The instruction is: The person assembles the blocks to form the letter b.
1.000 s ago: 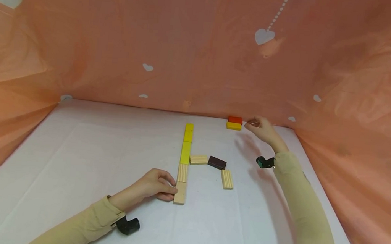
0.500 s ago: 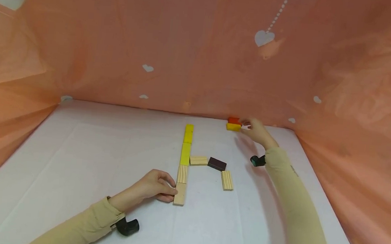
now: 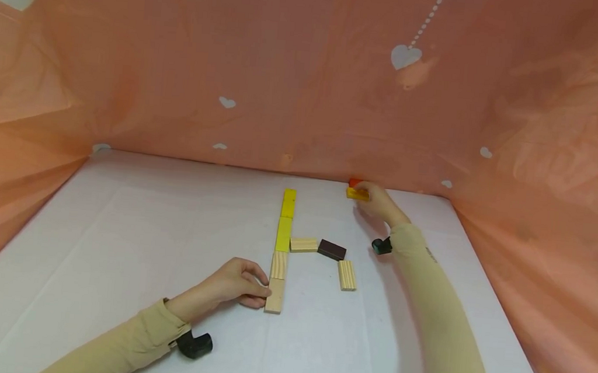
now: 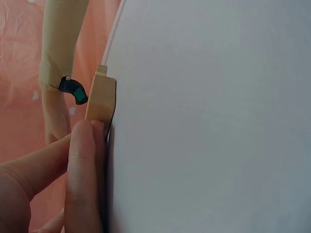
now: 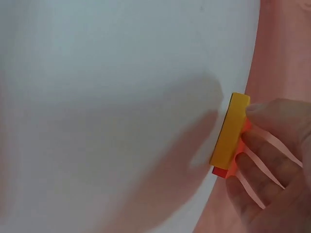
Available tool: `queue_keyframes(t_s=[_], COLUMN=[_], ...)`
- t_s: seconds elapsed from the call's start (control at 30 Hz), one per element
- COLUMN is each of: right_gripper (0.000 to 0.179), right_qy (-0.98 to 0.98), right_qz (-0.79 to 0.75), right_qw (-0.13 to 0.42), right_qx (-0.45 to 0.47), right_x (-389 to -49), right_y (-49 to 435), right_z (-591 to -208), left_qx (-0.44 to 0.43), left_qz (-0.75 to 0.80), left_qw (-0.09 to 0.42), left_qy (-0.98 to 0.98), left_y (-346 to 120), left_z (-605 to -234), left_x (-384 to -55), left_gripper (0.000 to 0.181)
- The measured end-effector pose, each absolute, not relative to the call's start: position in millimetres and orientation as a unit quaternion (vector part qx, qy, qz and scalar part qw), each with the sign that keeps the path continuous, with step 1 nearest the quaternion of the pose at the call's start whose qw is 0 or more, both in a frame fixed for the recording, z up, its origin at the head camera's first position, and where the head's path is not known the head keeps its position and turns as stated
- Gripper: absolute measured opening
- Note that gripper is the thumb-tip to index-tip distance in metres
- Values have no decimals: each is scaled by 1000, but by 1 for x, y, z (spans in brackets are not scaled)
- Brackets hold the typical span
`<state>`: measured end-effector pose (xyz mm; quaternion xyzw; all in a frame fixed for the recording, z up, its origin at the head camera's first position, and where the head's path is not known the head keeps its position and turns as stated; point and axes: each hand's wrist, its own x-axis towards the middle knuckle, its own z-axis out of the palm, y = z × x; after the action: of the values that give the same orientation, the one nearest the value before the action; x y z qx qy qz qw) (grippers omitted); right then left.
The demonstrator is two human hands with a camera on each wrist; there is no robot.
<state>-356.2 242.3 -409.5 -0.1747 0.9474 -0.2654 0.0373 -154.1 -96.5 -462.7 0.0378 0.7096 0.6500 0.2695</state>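
Note:
My left hand (image 3: pixel 236 281) rests on the table beside a plain wooden block (image 3: pixel 276 303), its fingertips right at the block's left edge. That block is the near end of a straight row with a grained wooden block (image 3: pixel 279 264) and yellow blocks (image 3: pixel 284 233) beyond it. In the left wrist view, fingertips lie against the plain block's end. At the back, my right hand (image 3: pixel 380 206) reaches over a yellow block (image 5: pixel 229 133) and a red block (image 5: pixel 219 172) lying side by side. The right thumb is at the yellow block's end, and the fingers spread along the red one's side.
A wooden block (image 3: pixel 303 245), a dark brown block (image 3: pixel 332 249) and another wooden block (image 3: pixel 347 275) curve out to the right of the row. An orange curtain (image 3: pixel 307 76) with white hearts walls the white table (image 3: pixel 144 215) at the back and both sides.
The right hand has moved left from beside the yellow and red blocks and now overlaps them. My left hand and the row of blocks have stayed in place.

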Motion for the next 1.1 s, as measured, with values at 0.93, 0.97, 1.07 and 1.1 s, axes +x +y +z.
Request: queue_keyframes(t_s=[0.93, 0.97, 1.07, 1.1], right_gripper=[42, 41, 39, 39], right_qy=[933, 933, 933, 935], right_qz=[-320, -320, -314, -310], right_qw=[72, 74, 73, 72], right_qx=[-149, -149, -158, -158], right_x=[-361, -361, -361, -362], right_y=[242, 242, 242, 242], right_z=[-414, -415, -417, -417], left_qx=[39, 41, 43, 44], left_qz=[659, 658, 656, 656], left_qw=[270, 270, 269, 269], left_qy=[701, 702, 704, 704], left_y=[-98, -98, -98, -98], left_z=[-463, -463, -463, -463], left_x=[-153, -153, -152, -152], left_gripper=[25, 25, 25, 25])
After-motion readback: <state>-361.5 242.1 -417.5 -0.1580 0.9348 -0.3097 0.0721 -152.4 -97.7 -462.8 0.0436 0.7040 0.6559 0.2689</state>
